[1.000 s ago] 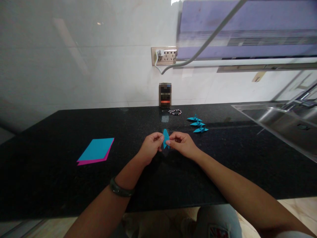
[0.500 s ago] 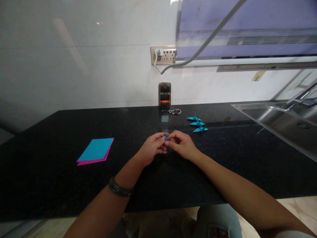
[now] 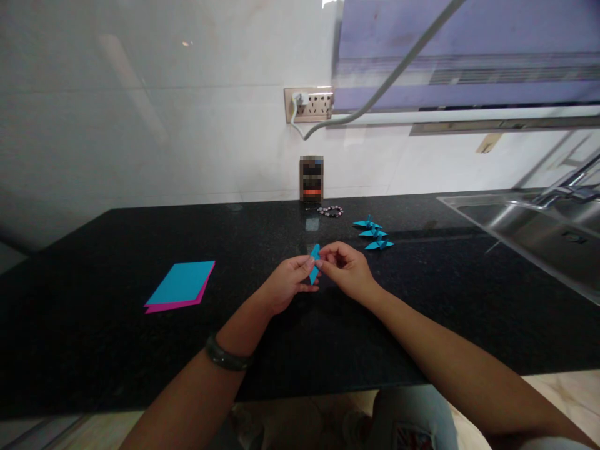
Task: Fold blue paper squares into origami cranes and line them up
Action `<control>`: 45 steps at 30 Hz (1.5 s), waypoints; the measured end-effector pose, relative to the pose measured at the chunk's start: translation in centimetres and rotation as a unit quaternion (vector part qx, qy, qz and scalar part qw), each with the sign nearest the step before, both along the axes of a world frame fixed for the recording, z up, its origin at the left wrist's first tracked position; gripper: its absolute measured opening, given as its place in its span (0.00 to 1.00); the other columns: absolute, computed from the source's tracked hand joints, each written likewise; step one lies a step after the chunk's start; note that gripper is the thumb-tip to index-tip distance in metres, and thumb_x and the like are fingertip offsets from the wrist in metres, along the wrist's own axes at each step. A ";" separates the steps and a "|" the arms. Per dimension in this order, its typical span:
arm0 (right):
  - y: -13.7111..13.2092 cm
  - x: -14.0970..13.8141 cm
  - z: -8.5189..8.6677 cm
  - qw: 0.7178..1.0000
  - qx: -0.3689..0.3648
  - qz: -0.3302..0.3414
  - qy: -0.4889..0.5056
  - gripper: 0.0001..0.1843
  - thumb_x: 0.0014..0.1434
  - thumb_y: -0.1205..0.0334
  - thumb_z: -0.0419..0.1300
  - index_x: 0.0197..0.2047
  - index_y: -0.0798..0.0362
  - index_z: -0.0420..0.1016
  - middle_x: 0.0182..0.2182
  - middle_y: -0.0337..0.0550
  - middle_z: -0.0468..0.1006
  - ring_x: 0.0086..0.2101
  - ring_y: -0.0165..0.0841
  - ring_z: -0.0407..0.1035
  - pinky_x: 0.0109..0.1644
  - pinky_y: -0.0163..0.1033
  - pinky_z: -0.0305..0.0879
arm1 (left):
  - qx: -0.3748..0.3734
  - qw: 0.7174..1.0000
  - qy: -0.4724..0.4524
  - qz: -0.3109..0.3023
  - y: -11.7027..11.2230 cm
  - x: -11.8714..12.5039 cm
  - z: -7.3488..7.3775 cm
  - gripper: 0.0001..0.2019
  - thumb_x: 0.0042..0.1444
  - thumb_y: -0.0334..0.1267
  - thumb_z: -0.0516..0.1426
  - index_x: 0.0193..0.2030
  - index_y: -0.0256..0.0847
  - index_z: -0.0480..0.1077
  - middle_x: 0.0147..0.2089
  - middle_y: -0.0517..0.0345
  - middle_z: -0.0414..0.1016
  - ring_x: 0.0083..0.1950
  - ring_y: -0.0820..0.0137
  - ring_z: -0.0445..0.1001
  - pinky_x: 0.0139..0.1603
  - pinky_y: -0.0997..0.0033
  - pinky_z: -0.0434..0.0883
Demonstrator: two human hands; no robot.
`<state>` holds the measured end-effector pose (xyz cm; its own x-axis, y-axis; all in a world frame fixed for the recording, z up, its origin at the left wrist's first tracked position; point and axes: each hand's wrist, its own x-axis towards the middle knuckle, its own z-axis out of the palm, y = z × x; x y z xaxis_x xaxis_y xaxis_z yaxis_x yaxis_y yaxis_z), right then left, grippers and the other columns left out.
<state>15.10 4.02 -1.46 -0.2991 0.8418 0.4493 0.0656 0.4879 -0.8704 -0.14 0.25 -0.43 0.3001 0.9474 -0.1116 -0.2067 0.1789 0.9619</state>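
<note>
A small folded piece of blue paper (image 3: 314, 272) is held up over the dark countertop (image 3: 262, 237). My left hand (image 3: 287, 281) pinches it between thumb and fingers from the left. From the other side, the thumb and fingertips of my right hand (image 3: 349, 270) close on its right edge. Part of the paper is hidden behind the fingers. Several blue paper cranes (image 3: 374, 234) stand in a short row beyond my right hand. Off to the left lies a stack of square paper (image 3: 182, 282), blue on top with pink underneath.
A beaded bracelet (image 3: 330, 212) lies near the wall, beside a phone-like upright object (image 3: 312, 179) that is pixelated. A steel sink (image 3: 539, 231) is set in at the right. The wall holds a socket panel (image 3: 309, 105) with a plugged-in cable.
The folded blue paper has turned from edge-on to showing its broad, pointed face. My fingers have shifted slightly around it; the cranes and the paper stack have not moved.
</note>
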 end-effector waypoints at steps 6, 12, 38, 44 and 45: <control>0.3 -0.1 0.0 0.996 -0.067 0.035 0.038 0.12 0.47 0.58 0.61 0.35 0.53 0.67 0.20 0.32 0.61 0.20 0.24 0.55 0.22 0.31 0.53 | -0.017 1.000 -0.023 0.007 0.0 0.0 -0.1 0.16 0.50 0.47 0.55 0.40 0.38 0.69 0.34 0.55 0.68 0.34 0.73 0.67 0.37 0.67 0.68; 0.5 0.1 -0.2 1.000 -0.012 0.009 -0.002 0.09 0.48 0.58 0.61 0.31 0.54 0.71 0.21 0.35 0.62 0.22 0.24 0.55 0.24 0.31 0.53 | 0.021 0.998 0.037 0.044 0.2 0.1 -0.1 0.14 0.49 0.46 0.56 0.35 0.37 0.72 0.33 0.57 0.68 0.34 0.74 0.66 0.36 0.72 0.66; 0.4 0.2 0.3 0.987 -0.138 0.076 0.045 0.13 0.48 0.53 0.60 0.28 0.55 0.68 0.20 0.35 0.67 0.20 0.24 0.60 0.23 0.31 0.59 | -0.021 1.000 -0.003 0.011 0.1 -0.2 0.0 0.18 0.49 0.44 0.57 0.45 0.35 0.69 0.35 0.49 0.75 0.33 0.71 0.74 0.35 0.73 0.69; 0.4 0.4 0.3 0.970 -0.181 0.139 0.088 0.13 0.50 0.53 0.59 0.29 0.55 0.68 0.21 0.34 0.65 0.20 0.23 0.59 0.25 0.31 0.58 | -0.076 0.994 -0.080 -0.026 0.1 -0.2 0.1 0.17 0.54 0.46 0.52 0.40 0.33 0.69 0.33 0.46 0.75 0.31 0.71 0.74 0.33 0.72 0.70; 0.4 0.5 0.4 0.966 -0.188 0.156 0.089 0.12 0.50 0.54 0.59 0.29 0.55 0.68 0.21 0.34 0.65 0.21 0.23 0.59 0.25 0.31 0.58 | -0.081 0.993 -0.086 -0.028 0.1 -0.2 0.0 0.16 0.54 0.46 0.53 0.40 0.33 0.69 0.33 0.47 0.75 0.31 0.71 0.74 0.33 0.72 0.70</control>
<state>15.58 4.41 -1.11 -0.5110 0.8365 0.1981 -0.2008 0.1079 -0.9737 -0.36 0.37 -0.44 0.3798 0.9025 -0.2028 -0.3509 0.3435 0.8711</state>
